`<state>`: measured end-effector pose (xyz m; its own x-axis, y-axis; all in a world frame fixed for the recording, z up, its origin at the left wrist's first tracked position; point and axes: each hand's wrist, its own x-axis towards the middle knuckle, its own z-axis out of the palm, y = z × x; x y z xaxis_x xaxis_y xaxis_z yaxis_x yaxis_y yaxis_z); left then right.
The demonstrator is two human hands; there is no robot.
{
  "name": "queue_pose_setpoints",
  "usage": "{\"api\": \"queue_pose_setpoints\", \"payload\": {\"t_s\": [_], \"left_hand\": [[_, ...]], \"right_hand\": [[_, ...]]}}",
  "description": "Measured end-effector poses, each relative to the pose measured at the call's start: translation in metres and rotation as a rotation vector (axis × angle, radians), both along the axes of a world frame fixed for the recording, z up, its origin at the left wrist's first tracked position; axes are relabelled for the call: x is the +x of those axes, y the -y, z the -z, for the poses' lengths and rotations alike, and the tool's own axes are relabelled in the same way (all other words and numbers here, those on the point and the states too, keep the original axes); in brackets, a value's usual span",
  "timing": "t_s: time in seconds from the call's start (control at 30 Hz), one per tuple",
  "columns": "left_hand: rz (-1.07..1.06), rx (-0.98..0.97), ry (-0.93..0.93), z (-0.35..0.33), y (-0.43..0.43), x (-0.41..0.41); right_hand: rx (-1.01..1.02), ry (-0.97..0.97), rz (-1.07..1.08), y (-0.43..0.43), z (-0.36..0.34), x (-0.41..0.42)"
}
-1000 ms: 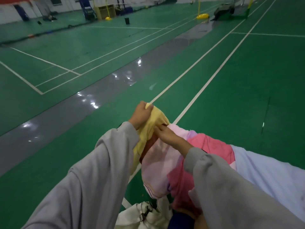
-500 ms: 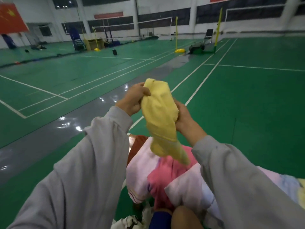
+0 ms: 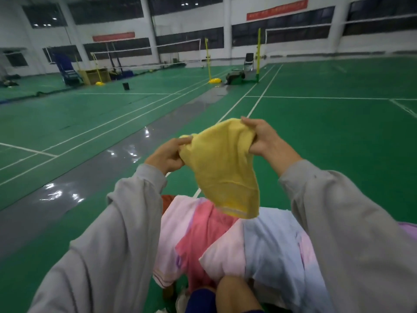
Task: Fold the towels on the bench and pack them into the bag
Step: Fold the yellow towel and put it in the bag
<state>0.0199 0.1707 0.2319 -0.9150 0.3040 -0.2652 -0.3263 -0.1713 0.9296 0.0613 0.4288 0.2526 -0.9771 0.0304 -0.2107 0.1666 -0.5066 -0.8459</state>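
While your left hand (image 3: 167, 157) and right hand (image 3: 264, 141) each pinch a top corner of the yellow towel (image 3: 221, 168), it hangs above the towel pile (image 3: 225, 240), hem just clear, with open green floor (image 3: 327, 136) ahead. Half a second ago it hung bunched between closer hands; now it is spread wider.

I hold the yellow towel (image 3: 222, 168) up in the air, unfolded. Its bunched top edge is pinched by my left hand (image 3: 168, 155) at its 9 o'clock corner and my right hand (image 3: 262, 140) at 2 o'clock, and a pale striped hem hangs loose at 6 o'clock. Below it the others lie in a crumpled, overlapping heap: a pale pink towel (image 3: 178, 220) at 9 o'clock, a deep pink towel (image 3: 203, 236) in the middle and a light blue towel (image 3: 275, 240) at 3 o'clock.
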Motion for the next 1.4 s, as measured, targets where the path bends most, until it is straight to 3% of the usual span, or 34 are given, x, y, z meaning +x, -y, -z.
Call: {"api": "queue_pose_setpoints", "payload": {"t_s": [0.07,0.1,0.2,0.3,0.37,0.47,0.6,0.7,0.77,0.9,1.1,1.23,1.4], "left_hand": [[-0.122,0.155,-0.07,-0.004,-0.007,-0.008],[-0.172,0.144,-0.096,-0.005,-0.009,-0.012],[-0.328,-0.182,-0.128,-0.002,-0.011,-0.022],[-0.404,-0.345,-0.212,-0.005,-0.013,-0.022],[-0.444,-0.25,-0.205,-0.007,-0.015,-0.024],[-0.466,-0.12,-0.2,-0.008,-0.015,-0.027],[-0.438,-0.076,-0.216,-0.01,-0.009,-0.036],[-0.457,-0.057,-0.235,-0.018,-0.006,-0.038],[-0.442,0.039,-0.224,-0.02,-0.005,-0.039],[-0.459,0.191,-0.226,-0.023,-0.005,-0.039],[-0.397,0.125,-0.308,-0.016,0.012,-0.034],[-0.399,0.107,-0.311,-0.019,0.017,-0.027],[-0.421,0.106,-0.348,-0.025,0.027,-0.023]], "right_hand": [[0.073,-0.005,0.019,-0.012,-0.013,0.002],[0.163,0.028,-0.005,-0.015,-0.015,0.004],[0.248,0.095,0.037,-0.025,-0.016,0.008],[-0.005,0.025,0.246,-0.049,-0.015,-0.002],[0.032,0.116,0.289,-0.061,-0.01,-0.003],[0.253,0.285,0.267,-0.064,-0.006,0.01],[0.223,0.094,0.346,-0.075,-0.013,0.005],[0.285,-0.038,0.248,-0.074,-0.014,0.001],[0.456,-0.026,0.14,-0.068,-0.009,0.0],[0.934,-0.085,0.133,-0.059,-0.008,-0.004],[0.885,-0.119,-0.035,-0.039,-0.025,-0.001],[0.619,-0.154,-0.226,-0.039,-0.021,-0.003],[1.095,-0.019,-0.132,-0.035,-0.004,-0.009]]}}
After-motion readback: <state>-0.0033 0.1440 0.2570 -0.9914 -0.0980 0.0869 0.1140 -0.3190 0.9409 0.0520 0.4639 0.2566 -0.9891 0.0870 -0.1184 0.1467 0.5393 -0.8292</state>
